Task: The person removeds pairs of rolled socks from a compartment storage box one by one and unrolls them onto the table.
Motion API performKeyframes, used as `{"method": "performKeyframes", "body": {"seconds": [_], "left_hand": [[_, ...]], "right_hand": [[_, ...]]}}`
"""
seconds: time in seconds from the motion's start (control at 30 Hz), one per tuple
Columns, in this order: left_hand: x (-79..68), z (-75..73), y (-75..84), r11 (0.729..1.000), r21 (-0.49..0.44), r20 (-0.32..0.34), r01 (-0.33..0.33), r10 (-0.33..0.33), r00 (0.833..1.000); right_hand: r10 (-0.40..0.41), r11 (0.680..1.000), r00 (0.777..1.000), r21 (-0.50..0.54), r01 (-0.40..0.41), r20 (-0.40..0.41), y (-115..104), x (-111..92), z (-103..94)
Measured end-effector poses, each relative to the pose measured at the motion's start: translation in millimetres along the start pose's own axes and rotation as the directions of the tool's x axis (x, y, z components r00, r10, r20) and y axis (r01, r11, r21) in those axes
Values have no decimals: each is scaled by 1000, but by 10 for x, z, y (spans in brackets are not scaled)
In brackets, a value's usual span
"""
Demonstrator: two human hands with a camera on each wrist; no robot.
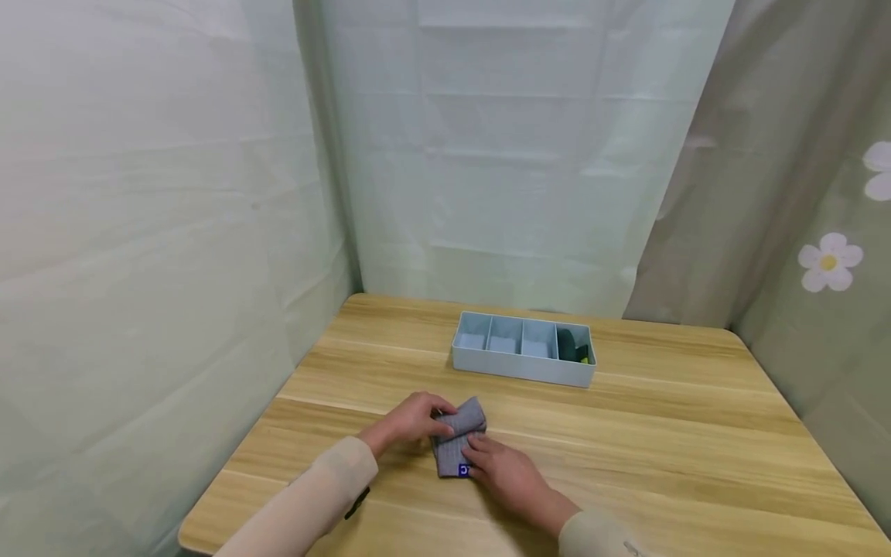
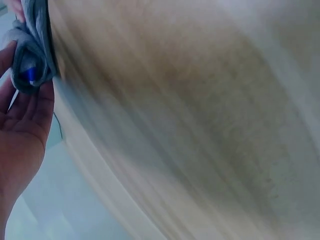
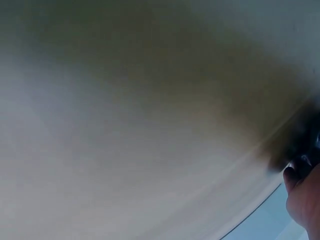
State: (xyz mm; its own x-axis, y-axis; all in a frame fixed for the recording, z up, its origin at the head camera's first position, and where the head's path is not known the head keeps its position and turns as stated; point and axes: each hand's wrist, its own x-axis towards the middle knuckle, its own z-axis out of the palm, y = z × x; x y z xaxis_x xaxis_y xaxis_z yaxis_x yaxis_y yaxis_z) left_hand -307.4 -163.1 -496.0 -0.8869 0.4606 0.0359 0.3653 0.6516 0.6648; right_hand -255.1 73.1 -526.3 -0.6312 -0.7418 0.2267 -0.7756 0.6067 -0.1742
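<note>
A grey ribbed sock (image 1: 451,456) lies on the wooden table, its far part folded over in a thick roll and a small blue label at its near end. In the left wrist view the sock (image 2: 40,30) shows as a rounded loop. My left hand (image 1: 415,418) pinches the roll from the left, thumb on one side and fingers on the other. From the right, my right hand (image 1: 510,473) rests extended fingers on the flat part beside the label. Dark and blurred in the right wrist view, the sock meets my right fingertips at the edge.
Beyond the hands stands a light blue organizer box (image 1: 522,369) with several compartments in a row. Its rightmost one holds a dark green folded item (image 1: 567,346). The wooden table (image 1: 668,441) extends to both sides, and pale curtains (image 1: 501,170) hang behind and beside it.
</note>
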Motion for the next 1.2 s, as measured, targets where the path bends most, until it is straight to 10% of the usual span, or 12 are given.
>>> {"method": "performKeyframes", "body": {"seconds": [0.57, 1.2], "left_hand": [[-13, -53, -5, 998, -51, -16, 40, -41, 999], [-21, -14, -30, 991, 77, -44, -110, 113, 993]], "right_hand": [[-10, 1000, 1000, -1, 10, -5, -86, 46, -59], [20, 1000, 999, -6, -20, 31, -56, 29, -84]]}}
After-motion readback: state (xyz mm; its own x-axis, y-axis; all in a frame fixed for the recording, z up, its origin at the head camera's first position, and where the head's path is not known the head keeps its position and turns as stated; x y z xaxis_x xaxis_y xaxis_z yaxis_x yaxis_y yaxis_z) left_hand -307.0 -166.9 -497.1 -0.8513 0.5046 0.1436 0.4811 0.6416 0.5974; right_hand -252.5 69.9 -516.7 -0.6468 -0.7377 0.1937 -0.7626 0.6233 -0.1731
